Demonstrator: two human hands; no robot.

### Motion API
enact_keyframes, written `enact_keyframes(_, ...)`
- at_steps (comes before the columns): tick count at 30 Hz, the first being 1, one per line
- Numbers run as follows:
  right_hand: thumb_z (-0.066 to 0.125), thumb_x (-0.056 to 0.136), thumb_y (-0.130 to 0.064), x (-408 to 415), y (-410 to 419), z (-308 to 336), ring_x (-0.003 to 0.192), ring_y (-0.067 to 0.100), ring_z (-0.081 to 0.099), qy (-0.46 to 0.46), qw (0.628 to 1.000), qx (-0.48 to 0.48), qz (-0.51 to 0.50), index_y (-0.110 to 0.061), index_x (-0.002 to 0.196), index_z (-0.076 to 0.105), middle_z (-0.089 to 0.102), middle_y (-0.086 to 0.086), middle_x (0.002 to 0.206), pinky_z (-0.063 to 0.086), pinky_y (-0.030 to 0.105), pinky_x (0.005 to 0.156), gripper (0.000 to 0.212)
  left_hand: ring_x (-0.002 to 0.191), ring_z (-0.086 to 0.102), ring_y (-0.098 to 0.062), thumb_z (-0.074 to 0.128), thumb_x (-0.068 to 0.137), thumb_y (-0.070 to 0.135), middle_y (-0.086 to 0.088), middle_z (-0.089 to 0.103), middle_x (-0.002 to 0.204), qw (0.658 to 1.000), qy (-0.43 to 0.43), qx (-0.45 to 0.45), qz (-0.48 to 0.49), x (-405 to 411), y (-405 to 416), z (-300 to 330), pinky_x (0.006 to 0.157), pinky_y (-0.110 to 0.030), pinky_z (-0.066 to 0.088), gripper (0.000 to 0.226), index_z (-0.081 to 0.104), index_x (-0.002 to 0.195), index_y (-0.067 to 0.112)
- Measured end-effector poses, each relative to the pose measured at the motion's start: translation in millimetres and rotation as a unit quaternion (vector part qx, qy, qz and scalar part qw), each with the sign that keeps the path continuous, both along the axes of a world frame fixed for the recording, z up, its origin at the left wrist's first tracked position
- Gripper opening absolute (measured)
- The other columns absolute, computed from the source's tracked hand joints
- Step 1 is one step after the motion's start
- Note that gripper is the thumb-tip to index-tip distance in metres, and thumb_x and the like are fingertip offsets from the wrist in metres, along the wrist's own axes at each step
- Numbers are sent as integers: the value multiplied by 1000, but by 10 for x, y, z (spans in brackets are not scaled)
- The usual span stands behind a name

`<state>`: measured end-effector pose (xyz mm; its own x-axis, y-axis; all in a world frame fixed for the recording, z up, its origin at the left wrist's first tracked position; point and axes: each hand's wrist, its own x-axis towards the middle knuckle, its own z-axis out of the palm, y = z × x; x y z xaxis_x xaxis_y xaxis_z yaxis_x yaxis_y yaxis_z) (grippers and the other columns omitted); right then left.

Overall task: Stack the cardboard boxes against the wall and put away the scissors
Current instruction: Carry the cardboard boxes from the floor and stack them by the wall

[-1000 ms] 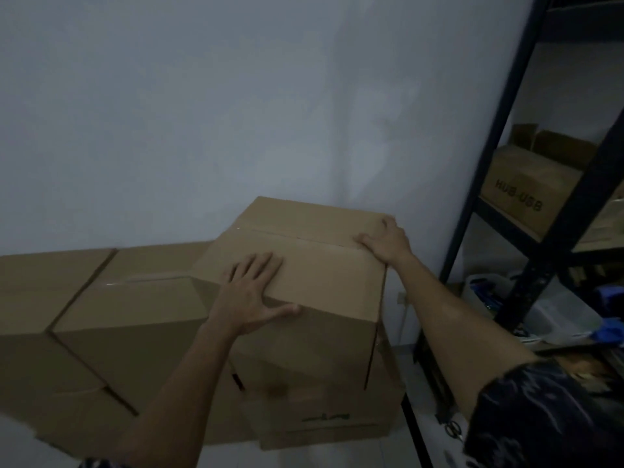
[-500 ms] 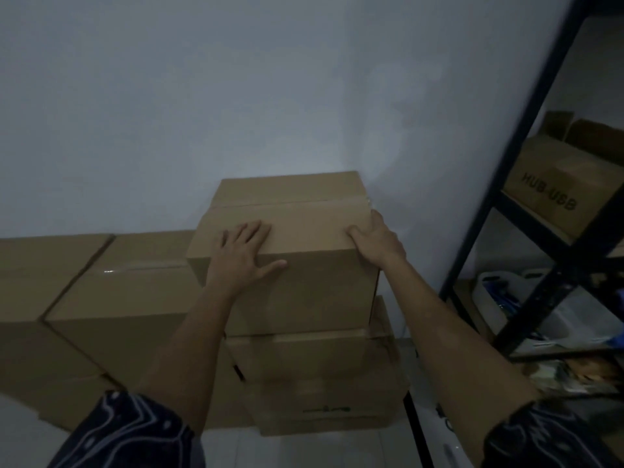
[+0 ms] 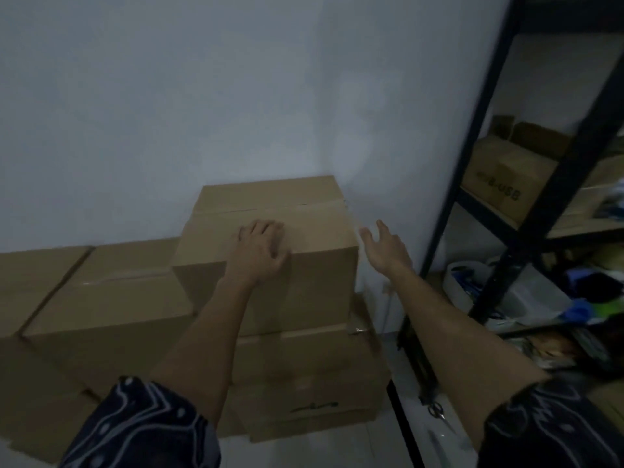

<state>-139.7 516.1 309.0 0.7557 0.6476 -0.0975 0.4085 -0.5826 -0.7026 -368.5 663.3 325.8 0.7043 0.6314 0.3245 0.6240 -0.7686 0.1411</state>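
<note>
Once freed from the box (image 3: 270, 265), right hand (image 3: 385, 251) off beside it, fingers (image 3: 366, 236) spread, empty; left hand (image 3: 260, 251) resting flat on top.

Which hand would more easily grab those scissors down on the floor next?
Probably the right hand: it hangs free and open beside the top cardboard box, on the same side as the scissors by the black shelf. The left hand rests on that box.

Narrow open gap between stacked boxes (image 3: 270, 251) and black shelving frame (image 3: 449, 211).
</note>
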Motion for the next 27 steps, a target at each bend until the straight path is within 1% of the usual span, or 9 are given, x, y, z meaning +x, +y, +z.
enact_keyframes(3,34,96,-66,203,-719,-131,143,38,27,-89,991,-101,-22,-29,158,12,24,18,159,24,50,115,76,108,56,-29,42,86,43,-3,63,114,994,-40,11,-100,548,-504,-47,94,-41,38,41,62,116,24)
enact_keyframes(6,37,98,-61,392,-1533,-270,143,38,26,-114,972,-196,-57,-25,157,16,24,17,159,24,49,114,72,104,56,-29,46,85,37,-1,66,106,983,-44,4,-179,1035,-1085,-162,90,-40,40,34,66,109,24)
enact_keyframes(8,36,99,-60,482,-2091,-369,142,38,26,-95,968,-221,-75,-25,157,16,23,16,159,24,49,115,71,108,56,-28,40,86,41,-1,66,107,973,-28,-1,-230,1321,-1496,-259,94,-40,38,39,66,110,25)
enact_keyframes(12,40,97,-59,646,-3375,-625,144,39,22,-22,957,-238,-162,-24,156,18,20,15,160,23,52,114,72,113,56,-31,28,79,53,-7,64,118,941,68,-99,-317,1893,-2560,-514,98,-39,39,64,59,126,23)
enact_keyframes(15,39,97,-61,733,-4257,-771,144,39,24,17,941,-267,-206,-23,156,19,19,17,160,24,51,114,73,123,51,-30,38,85,56,-7,55,136,917,153,-145,-340,2243,-3284,-747,103,-38,40,64,43,141,25)
enact_keyframes(18,40,96,-62,839,-5183,-886,141,38,29,33,928,-273,-253,-25,155,22,27,17,156,28,48,114,72,132,43,-30,45,93,55,-7,40,150,885,239,-180,-356,2553,-4160,-962,107,-40,38,66,29,150,25)
enact_keyframes(21,38,95,-65,959,-5993,-997,142,37,28,39,922,-283,-263,-28,157,14,27,16,157,29,49,114,76,135,39,-30,48,91,54,-6,32,154,870,268,-225,-348,2745,-4919,-1196,108,-37,36,67,29,149,26)
enact_keyframes(25,36,96,-63,1161,-6840,-1145,142,35,29,41,922,-284,-260,-28,158,14,28,13,158,29,47,112,74,136,37,-29,48,91,55,-6,33,154,861,280,-270,-328,2945,-5681,-1477,109,-39,36,69,29,150,24)
enact_keyframes(27,37,96,-62,1269,-7102,-1206,143,35,28,43,923,-280,-259,-28,158,14,27,14,159,27,46,113,74,133,43,-29,50,92,52,-6,38,151,864,265,-293,-313,3038,-5966,-1565,106,-38,40,65,32,148,24)
